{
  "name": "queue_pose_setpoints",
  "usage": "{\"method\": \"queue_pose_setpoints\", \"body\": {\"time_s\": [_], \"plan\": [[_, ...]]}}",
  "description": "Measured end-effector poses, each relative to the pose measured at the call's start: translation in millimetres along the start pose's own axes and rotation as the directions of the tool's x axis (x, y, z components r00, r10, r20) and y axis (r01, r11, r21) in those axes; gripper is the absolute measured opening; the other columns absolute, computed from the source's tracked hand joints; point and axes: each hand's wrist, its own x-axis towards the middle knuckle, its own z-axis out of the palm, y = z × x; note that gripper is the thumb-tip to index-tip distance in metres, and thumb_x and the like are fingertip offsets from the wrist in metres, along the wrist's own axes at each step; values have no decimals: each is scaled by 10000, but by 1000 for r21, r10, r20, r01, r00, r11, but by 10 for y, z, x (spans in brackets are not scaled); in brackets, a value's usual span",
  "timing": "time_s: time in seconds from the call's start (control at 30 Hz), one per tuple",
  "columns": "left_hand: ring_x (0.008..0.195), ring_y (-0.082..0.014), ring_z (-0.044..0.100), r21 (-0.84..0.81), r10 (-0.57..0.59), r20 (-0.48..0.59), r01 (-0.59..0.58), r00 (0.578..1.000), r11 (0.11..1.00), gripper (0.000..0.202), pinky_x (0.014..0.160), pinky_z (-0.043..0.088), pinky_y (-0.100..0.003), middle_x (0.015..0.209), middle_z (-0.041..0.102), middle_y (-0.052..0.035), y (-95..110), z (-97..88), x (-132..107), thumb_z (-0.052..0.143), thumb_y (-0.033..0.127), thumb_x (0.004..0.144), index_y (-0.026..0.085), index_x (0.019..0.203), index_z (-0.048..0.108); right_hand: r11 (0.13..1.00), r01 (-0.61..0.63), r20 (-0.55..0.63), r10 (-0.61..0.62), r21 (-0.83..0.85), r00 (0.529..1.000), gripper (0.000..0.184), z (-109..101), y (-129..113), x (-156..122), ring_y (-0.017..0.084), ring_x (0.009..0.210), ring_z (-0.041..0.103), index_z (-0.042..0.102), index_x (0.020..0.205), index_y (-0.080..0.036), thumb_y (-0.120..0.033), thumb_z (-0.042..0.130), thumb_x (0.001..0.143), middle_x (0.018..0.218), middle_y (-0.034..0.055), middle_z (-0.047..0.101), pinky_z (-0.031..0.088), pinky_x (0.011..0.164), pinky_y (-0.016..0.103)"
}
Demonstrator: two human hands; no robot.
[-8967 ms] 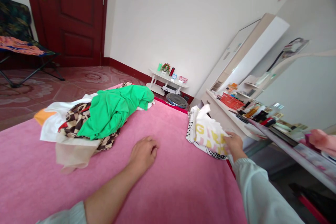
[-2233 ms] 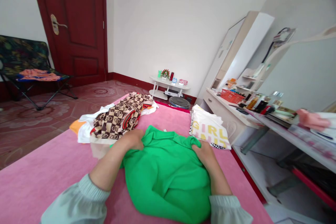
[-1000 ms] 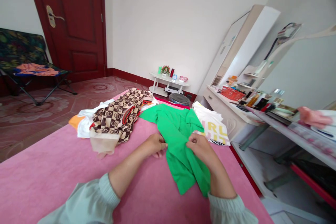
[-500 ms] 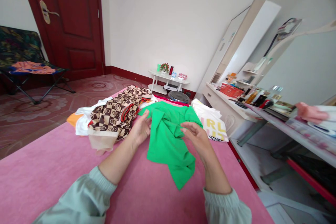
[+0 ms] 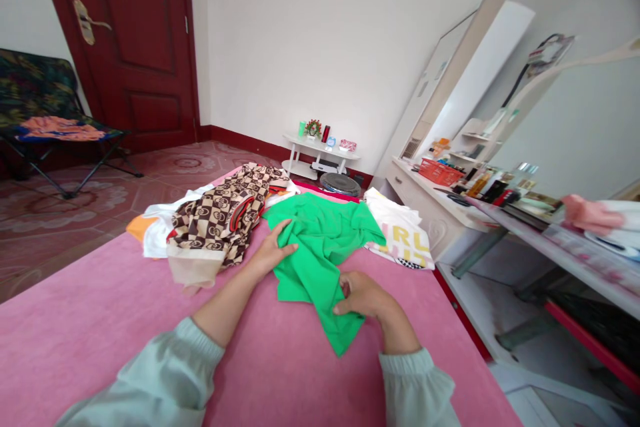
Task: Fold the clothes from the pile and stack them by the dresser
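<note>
A green T-shirt (image 5: pixel 320 240) lies rumpled on the pink bedspread (image 5: pixel 280 360), its lower part narrowing to a corner that points at me. At its left edge, my left hand (image 5: pixel 270 252) has the cloth between thumb and fingers. Lower down on the right side, my right hand (image 5: pixel 367 297) is closed on the fabric, thumb on top and fingers curled, partly hiding the cloth there. To the left is a brown-and-cream checked garment (image 5: pixel 215 213) heaped over other clothes. A white shirt with yellow and pink letters (image 5: pixel 400 230) lies just right of the green one.
Beyond the bed stand a small white table (image 5: pixel 320 150) and a round dark-lidded container (image 5: pixel 340 183). On the right is a dressing table (image 5: pixel 430 197) with a red basket (image 5: pixel 440 172) and bottles. A folding chair (image 5: pixel 55 127) sits at left near the red door (image 5: pixel 125 47).
My right hand has moved down and toward me onto the lower part of the T-shirt. My left hand has shifted slightly right onto its edge. The cloth now lies flatter at the top.
</note>
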Motion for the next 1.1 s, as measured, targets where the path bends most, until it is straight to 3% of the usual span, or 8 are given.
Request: {"method": "queue_pose_setpoints", "body": {"time_s": [0.2, 0.33, 0.47, 0.6, 0.77, 0.93, 1.03, 1.1], "plan": [[1252, -262, 474, 229, 131, 22, -133, 991, 964, 711, 1078, 315, -399, 1315, 549, -91, -131, 46, -29, 691, 222, 718, 253, 1377, 426, 972, -93, -136, 65, -218, 989, 242, 112, -76, -11, 132, 606, 522, 635, 686, -156, -204, 770, 491, 638, -34, 581, 336, 544, 224], [1261, -260, 465, 74, 89, -16, -88, 996, 993, 727, 1092, 295, -380, 1299, 557, -86, -53, 41, -60, 744, 218, 658, 253, 1334, 477, 999, 22, -251, -11, 42, 968, 128, 271, 56, -92, 131, 638, 553, 611, 691, -169, -174, 654, 570, 669, -33, 616, 394, 577, 215], [1248, -252, 469, -50, -43, 90, 48, 995, 998, 787, 1047, 358, -348, 1296, 554, -74, 100, -30, -117, 802, 134, 531, 245, 1261, 528, 931, 166, -388, -29, 324, 921, 125, 347, 162, -289, 155, 643, 572, 547, 667, -190, -251, 637, 604, 647, -24, 612, 448, 600, 255], [982, -256, 619, -100, -130, 163, 147, 978, 984, 675, 844, 503, -346, 1121, 642, -83, 386, -177, -228, 805, 163, 528, 210, 1166, 592, 881, 178, -386, 5, 438, 923, 300, 138, 68, -593, 188, 672, 603, 565, 706, -187, -381, 749, 568, 694, 12, 647, 474, 613, 295], [842, -202, 642, -174, -197, 200, 233, 960, 957, 612, 710, 522, -283, 1060, 657, -59, 961, -351, -449, 801, 229, 593, 223, 1166, 587, 912, 171, -460, 21, 373, 888, 424, -292, -277, -1053, 181, 693, 594, 648, 887, -199, -428, 791, 560, 755, 15, 647, 480, 625, 289], [538, -108, 564, -13, -307, 283, 324, 909, 946, 509, 443, 413, -166, 793, 661, -10, 1237, -560, -681, 809, 289, 599, 224, 1075, 640, 984, 118, -411, -53, 135, 910, 335, -439, -542, -1478, 173, 667, 550, 710, 856, -215, -370, 791, 571, 733, 15, 627, 446, 600, 271], [350, -78, 395, 172, -389, 288, 352, 875, 920, 568, 329, 264, -154, 516, 520, 69, 1016, -701, -847, 797, 346, 608, 218, 1125, 599, 996, 92, -290, -89, -3, 953, 227, -289, -475, -1641, 172, 658, 543, 734, 798, -230, -365, 762, 618, 700, 16, 618, 429, 596, 261], [368, -97, 427, 295, -363, 278, 281, 889, 913, 596, 354, 322, -176, 517, 514, 70, 787, -778, -996, 774, 383, 624, 208, 1158, 574, 997, 76, -139, -80, -30, 987, 176, -132, -316, -1703, 170, 668, 567, 744, 784, -239, -366, 727, 664, 737, 21, 647, 440, 618, 253]]}}
